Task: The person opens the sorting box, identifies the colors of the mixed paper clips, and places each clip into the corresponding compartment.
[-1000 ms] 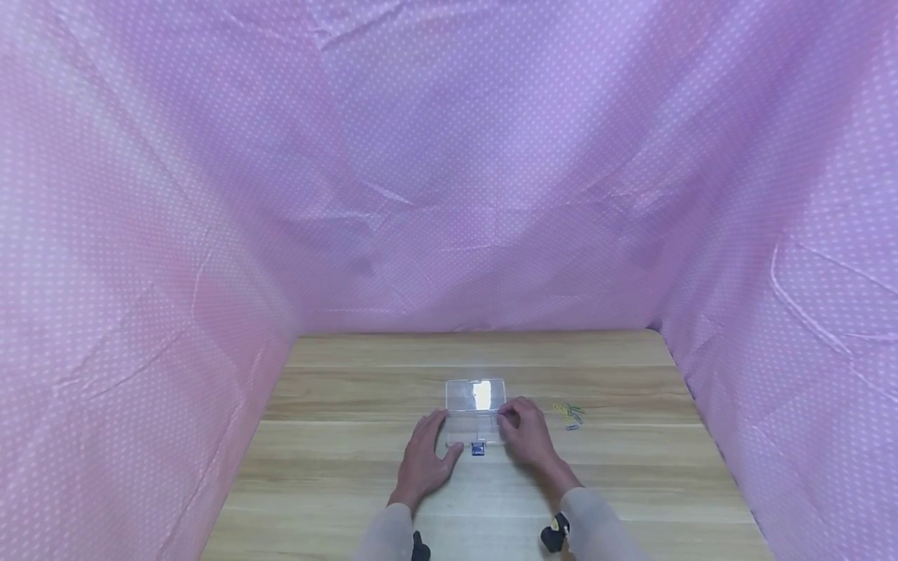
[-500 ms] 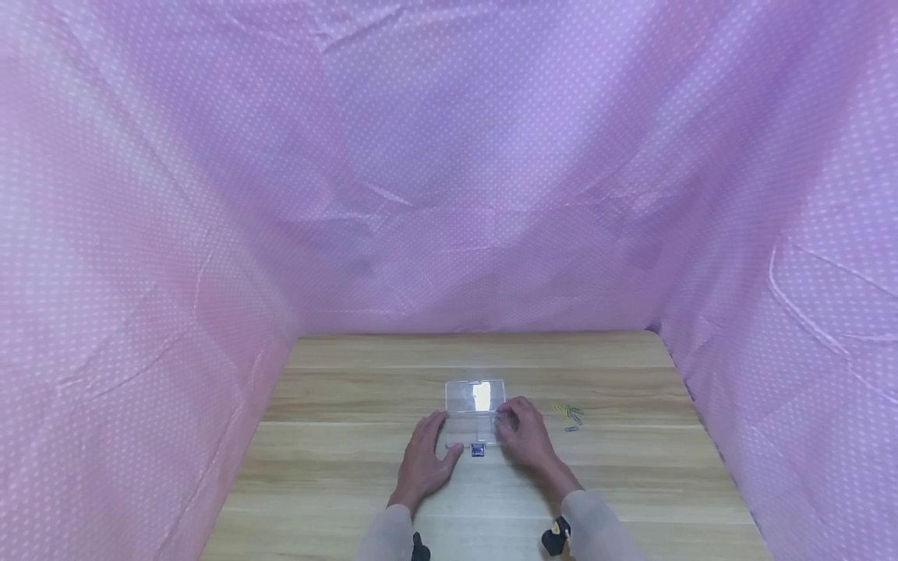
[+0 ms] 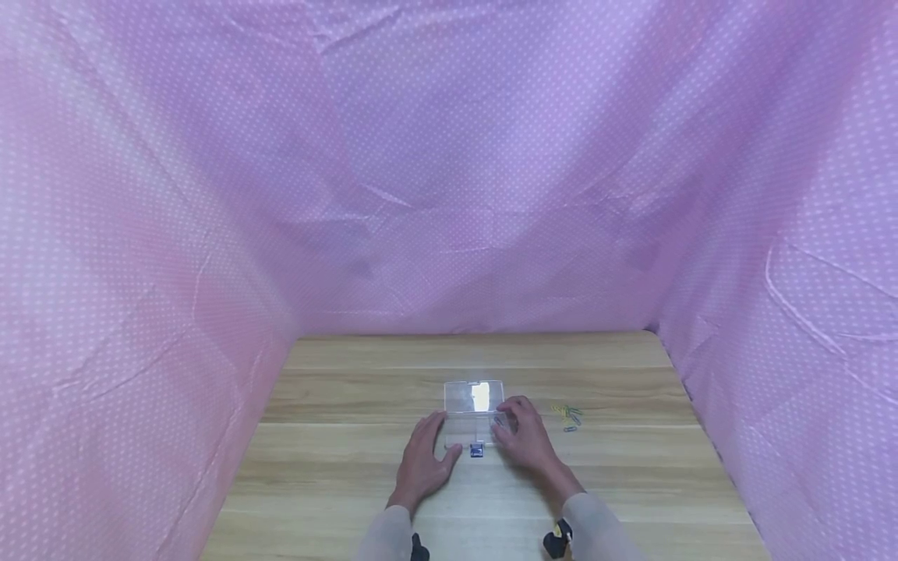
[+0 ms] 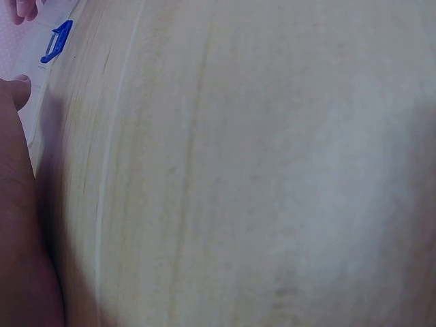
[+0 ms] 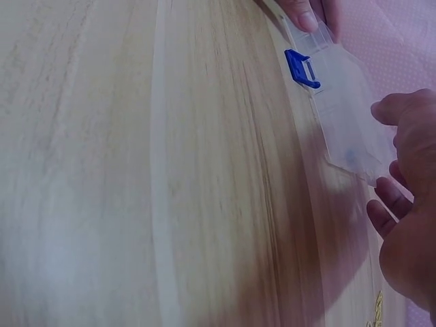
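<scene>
A clear plastic box (image 3: 459, 431) stands on the table with its lid (image 3: 459, 396) laid back and its blue latch (image 3: 477, 450) at the front. My left hand (image 3: 422, 461) holds the box's left end, thumb at the front edge and fingertips at the back corner. At the right end is my right hand (image 3: 528, 442), thumb and index finger apart with nothing between them. A small bluish paper clip (image 3: 499, 421) shows inside the box beside that thumb. The right wrist view has the box (image 5: 340, 102) with the right hand (image 5: 415, 150) over its near end.
Several yellow, green and blue paper clips (image 3: 567, 411) lie loose on the wooden table (image 3: 337, 452), right of the right hand. Pink dotted cloth (image 3: 449, 195) hangs along the table's back and both sides.
My right thumb has drawn away from the index finger, letting go of the paper clip, which now shows in the box. The left hand has kept its place.
</scene>
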Demonstrator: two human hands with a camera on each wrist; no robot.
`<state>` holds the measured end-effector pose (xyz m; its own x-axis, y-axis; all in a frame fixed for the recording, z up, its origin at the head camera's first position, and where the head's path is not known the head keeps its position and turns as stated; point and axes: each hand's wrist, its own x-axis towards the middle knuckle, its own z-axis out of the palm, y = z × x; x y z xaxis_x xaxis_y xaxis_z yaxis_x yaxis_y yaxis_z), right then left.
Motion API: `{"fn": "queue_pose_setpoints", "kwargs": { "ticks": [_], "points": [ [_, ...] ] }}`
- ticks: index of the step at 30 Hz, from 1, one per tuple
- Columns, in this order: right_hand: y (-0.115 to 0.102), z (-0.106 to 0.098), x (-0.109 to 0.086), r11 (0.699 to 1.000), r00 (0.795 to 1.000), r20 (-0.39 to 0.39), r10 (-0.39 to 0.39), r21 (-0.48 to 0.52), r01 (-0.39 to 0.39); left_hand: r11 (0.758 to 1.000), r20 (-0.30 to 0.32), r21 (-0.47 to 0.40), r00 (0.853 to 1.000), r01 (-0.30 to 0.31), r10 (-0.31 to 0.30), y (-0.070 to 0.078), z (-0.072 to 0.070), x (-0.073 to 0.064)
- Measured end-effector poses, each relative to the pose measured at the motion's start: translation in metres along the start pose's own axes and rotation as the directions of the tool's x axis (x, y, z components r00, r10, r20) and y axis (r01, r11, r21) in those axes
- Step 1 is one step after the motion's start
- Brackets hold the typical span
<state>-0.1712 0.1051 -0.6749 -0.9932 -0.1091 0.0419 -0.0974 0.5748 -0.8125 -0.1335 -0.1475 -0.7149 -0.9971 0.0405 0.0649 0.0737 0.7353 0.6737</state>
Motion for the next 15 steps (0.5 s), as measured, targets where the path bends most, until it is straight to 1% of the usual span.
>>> {"fn": "queue_pose_setpoints", "kwargs": {
  "ticks": [3, 6, 9, 15],
  "points": [
    [0.0, -0.001, -0.001, 1.0, 1.0, 0.003, -0.007, -0.014, 0.007, 1.0, -0.009, 0.009, 1.0, -0.015, 0.015, 0.0, -0.001, -0.001],
    [0.0, -0.003, -0.003, 0.999, 0.999, -0.004, -0.036, -0.031, 0.036, 0.999, -0.019, 0.026, 0.999, -0.036, 0.037, -0.002, 0.0, 0.0],
    [0.0, -0.006, -0.005, 0.997, 0.998, -0.015, -0.066, -0.04, 0.065, 0.999, -0.022, 0.025, 0.999, -0.044, 0.044, -0.002, 0.0, 0.0],
    [0.002, -0.014, -0.01, 0.995, 0.995, -0.041, -0.093, -0.036, 0.091, 0.999, -0.006, 0.012, 0.999, -0.032, 0.032, 0.001, -0.001, 0.0]
  ]
}}
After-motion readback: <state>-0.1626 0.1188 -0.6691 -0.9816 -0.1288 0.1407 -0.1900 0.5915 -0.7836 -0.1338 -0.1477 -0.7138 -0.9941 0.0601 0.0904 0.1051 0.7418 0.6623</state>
